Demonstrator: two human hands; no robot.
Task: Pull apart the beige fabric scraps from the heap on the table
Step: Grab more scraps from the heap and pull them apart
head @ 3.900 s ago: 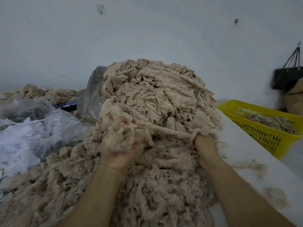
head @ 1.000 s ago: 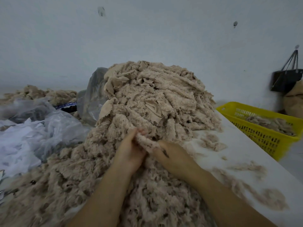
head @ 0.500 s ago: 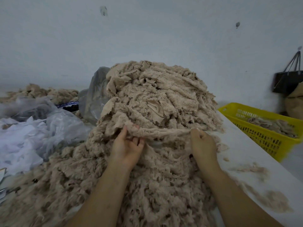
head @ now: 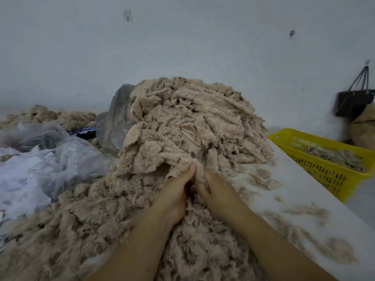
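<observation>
The heap of beige scraps (head: pixel 192 128) is big and fluffy, with soft, torn strips piled high in the middle of the white table (head: pixel 304 201) and spilling toward the person. The left hand (head: pixel 174 195) and right hand (head: pixel 219 191) sit close together, both pinching one scrap (head: pixel 175 170) at the foot of the heap. A yellow basket (head: pixel 328 179) on the right holds something too: a few more scraps (head: pixel 334 157).

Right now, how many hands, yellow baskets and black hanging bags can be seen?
hands: 2, left hand and right hand, both holding beige scraps
yellow basket: 1
black bag hanging on the wall: 1
Total: 4
</observation>
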